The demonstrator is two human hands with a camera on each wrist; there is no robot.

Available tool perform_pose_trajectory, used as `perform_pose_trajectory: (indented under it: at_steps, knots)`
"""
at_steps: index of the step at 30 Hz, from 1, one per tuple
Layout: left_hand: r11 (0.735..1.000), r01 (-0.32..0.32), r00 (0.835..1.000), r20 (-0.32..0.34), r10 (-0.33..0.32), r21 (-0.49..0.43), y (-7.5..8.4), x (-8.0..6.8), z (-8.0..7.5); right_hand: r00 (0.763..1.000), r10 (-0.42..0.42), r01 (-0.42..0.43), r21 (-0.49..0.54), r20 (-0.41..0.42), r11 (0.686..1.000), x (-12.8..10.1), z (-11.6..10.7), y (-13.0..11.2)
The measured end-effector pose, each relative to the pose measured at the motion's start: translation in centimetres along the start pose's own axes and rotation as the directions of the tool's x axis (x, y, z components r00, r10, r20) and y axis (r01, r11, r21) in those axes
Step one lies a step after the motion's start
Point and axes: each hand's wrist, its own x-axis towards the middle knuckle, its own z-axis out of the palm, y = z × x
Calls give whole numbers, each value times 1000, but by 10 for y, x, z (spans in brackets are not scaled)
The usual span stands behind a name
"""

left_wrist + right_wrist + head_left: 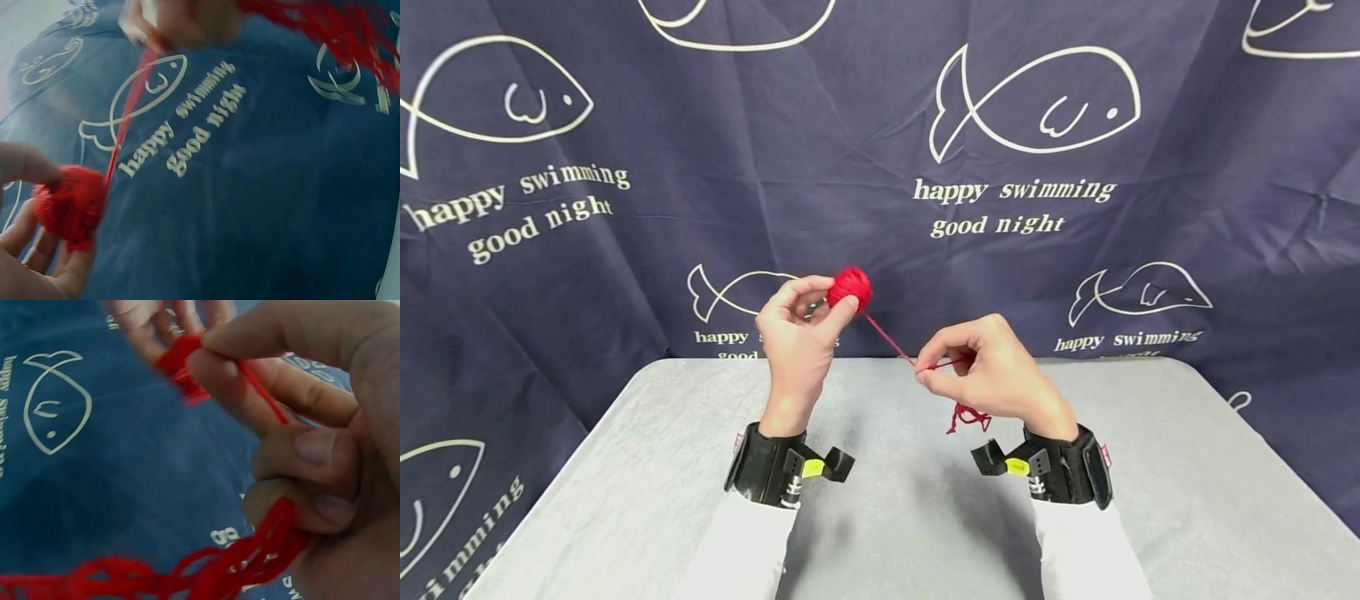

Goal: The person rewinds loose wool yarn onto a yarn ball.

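Note:
A small ball of red yarn is held up between the thumb and fingers of my left hand. From the ball a taut strand slants down to my right hand, whose thumb and forefinger pinch it. Loose red yarn hangs below the right hand. In the right wrist view the strand crosses the palm, and a looped bundle of yarn comes out under the curled lower fingers. The left wrist view shows the yarn ball close up, with the right hand blurred above.
Both hands are above a light grey table. Behind it hangs a dark blue cloth printed with white fish and lettering. Each wrist wears a black strap with a small camera mount.

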Motion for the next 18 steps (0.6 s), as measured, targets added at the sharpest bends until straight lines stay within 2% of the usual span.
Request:
perform_pose_trajectory:
  at_steps: [2,4,6,7,9,12,13,15,17,18]
  knots:
    - [994,13,998,55,-19,106,-2,-1,-1,997,-38,41,51,-68,998,0,-3,-8]
    - [980,17,990,136,-44,198,-4,-1,-3,986,-67,85,115,-154,990,1,-6,-15]
    - [970,33,965,244,-93,241,-3,-2,-4,966,-81,127,178,-246,976,2,-8,-20]
    - [968,53,943,306,-128,244,-2,-3,-4,954,-80,146,215,-289,966,2,-9,-20]
    - [964,100,879,431,-201,245,0,-4,-5,929,-52,165,283,-367,945,2,-9,-16]
    - [961,168,756,596,-270,222,4,-6,-4,895,31,164,393,-445,905,3,-9,-4]
    - [961,186,715,643,-274,203,6,-6,-4,887,60,157,421,-458,893,3,-9,0]
    - [965,210,644,722,-255,154,9,-7,-4,876,107,135,452,-471,882,3,-7,10]
    - [966,242,581,784,-220,91,12,-8,-4,875,129,117,461,-467,880,4,-6,17]
    - [964,259,555,807,-200,61,14,-8,-4,877,133,107,457,-462,883,4,-4,20]
